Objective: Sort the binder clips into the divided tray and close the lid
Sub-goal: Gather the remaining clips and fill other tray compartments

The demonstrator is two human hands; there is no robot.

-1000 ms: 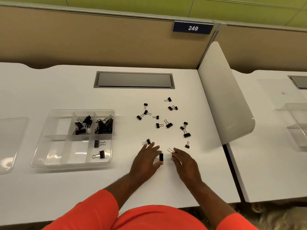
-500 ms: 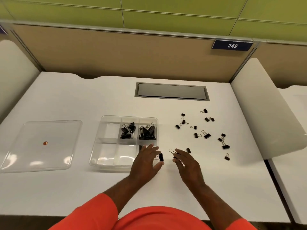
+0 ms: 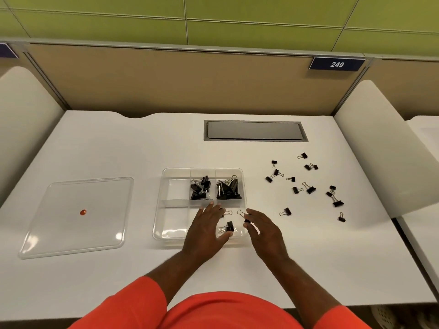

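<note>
Binder clip (image 3: 246,219) is being pinched between the thumb and curled fingertips of the right hand (image 3: 264,230). Its wire loop is pointing away from the fingers, just at the right wall of the divided tray (image 3: 166,186). Left hand (image 3: 205,230) is being held over the tray's near cells with fingers spread and fairly straight, nothing gripped. A second clip (image 3: 228,226) is lying just off its thumb tip.

Step judged: drop into the near right cell. The clip is best being carried fully past the wall before the pinch is loosened, and its size checked against that cell's contents. The left hand is best being drawn aside to open the cell.

Counts:
- One tray, six cells.
- Two clips seen by the left fingertips.
- Two piles beyond those fingertips, not countable.
- About fourteen loose clips (image 3: 310,188) lying beyond and to the right of the right fingers.
- One lid (image 3: 71,233) lying well to the left of the left fingers.
</note>
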